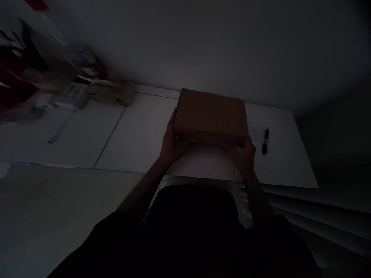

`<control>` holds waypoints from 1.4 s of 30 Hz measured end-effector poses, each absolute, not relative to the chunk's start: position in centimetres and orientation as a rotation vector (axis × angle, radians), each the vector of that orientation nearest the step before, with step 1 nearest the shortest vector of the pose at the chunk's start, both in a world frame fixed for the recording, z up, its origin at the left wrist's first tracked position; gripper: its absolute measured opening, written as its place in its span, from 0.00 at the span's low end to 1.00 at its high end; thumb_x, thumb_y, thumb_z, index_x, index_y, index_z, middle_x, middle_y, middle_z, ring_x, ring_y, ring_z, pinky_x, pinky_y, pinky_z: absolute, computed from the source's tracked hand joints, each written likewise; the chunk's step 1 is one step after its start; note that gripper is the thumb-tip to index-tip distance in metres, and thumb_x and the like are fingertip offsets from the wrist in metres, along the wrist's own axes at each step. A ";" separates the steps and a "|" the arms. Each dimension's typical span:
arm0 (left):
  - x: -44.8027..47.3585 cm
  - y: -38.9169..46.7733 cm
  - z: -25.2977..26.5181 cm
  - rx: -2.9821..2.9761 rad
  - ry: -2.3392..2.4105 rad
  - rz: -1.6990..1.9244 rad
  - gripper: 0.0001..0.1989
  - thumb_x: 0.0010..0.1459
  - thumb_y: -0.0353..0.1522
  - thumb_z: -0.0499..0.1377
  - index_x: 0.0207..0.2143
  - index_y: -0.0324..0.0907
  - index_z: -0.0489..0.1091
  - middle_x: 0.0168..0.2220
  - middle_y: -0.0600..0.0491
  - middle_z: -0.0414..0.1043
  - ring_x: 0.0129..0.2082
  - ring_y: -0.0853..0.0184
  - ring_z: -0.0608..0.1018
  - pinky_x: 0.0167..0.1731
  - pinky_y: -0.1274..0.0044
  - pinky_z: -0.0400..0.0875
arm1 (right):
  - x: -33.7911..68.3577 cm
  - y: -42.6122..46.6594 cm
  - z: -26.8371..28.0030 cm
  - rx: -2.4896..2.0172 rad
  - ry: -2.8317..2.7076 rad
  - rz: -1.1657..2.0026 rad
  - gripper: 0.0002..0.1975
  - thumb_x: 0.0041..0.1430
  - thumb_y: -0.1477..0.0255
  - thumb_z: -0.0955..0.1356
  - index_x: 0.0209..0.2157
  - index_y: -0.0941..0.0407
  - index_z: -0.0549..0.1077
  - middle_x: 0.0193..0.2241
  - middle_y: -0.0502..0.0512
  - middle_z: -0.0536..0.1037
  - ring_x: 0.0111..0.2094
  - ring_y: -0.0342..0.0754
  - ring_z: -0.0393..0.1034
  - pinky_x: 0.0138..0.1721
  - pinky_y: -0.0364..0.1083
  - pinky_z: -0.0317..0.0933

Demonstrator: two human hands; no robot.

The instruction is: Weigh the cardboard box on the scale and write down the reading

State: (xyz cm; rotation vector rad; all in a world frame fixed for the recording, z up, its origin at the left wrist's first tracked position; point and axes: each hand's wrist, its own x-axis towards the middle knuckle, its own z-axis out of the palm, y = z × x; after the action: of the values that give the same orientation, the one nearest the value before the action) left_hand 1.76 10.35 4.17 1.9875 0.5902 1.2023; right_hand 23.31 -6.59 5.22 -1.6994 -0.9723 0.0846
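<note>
cardboard box [211, 116] closed, contents hidden | left hand [171, 143] grips its near-left corner | right hand [242, 154] grips near-right corner | on white table [139, 135] | pen [265, 141] just right

Light: dim, details murky.
Box: a closed brown cardboard box [211, 116] on the white table [139, 135].
Left hand [171, 144]: grips the box's near left corner.
Right hand [243, 154]: grips its near right corner.
Pen [265, 141]: just right of the box.
Clutter [72, 88]: blurred, far left.
</note>
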 end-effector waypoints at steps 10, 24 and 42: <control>0.1 10.8 4.7 1.986 0.612 1.242 0.59 0.47 0.53 0.73 0.73 0.50 0.45 0.72 0.40 0.50 0.70 0.44 0.59 0.67 0.56 0.58 | 22.6 -5.5 7.0 -1.663 -1.093 0.083 0.32 0.47 0.58 0.78 0.51 0.60 0.75 0.45 0.63 0.79 0.45 0.58 0.77 0.42 0.54 0.77; -3.3 11.4 5.9 1.943 0.659 1.385 0.59 0.45 0.54 0.73 0.71 0.49 0.48 0.71 0.40 0.52 0.70 0.46 0.58 0.69 0.58 0.55 | 21.6 -2.4 9.5 -1.588 -1.314 0.214 0.40 0.49 0.59 0.79 0.62 0.57 0.70 0.49 0.60 0.78 0.48 0.58 0.76 0.47 0.55 0.77; -9.1 12.2 7.5 1.906 0.817 1.520 0.57 0.43 0.54 0.74 0.70 0.52 0.51 0.71 0.44 0.53 0.70 0.46 0.59 0.70 0.59 0.55 | 18.1 3.7 10.6 -1.489 -1.581 0.369 0.45 0.55 0.56 0.77 0.68 0.55 0.62 0.57 0.60 0.73 0.55 0.60 0.72 0.53 0.57 0.75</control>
State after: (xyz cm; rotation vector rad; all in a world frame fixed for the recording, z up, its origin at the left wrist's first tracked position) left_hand -9.12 12.17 7.48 1.9063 0.8169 1.5195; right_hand 18.08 3.71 10.58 -1.4891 -1.5810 0.3692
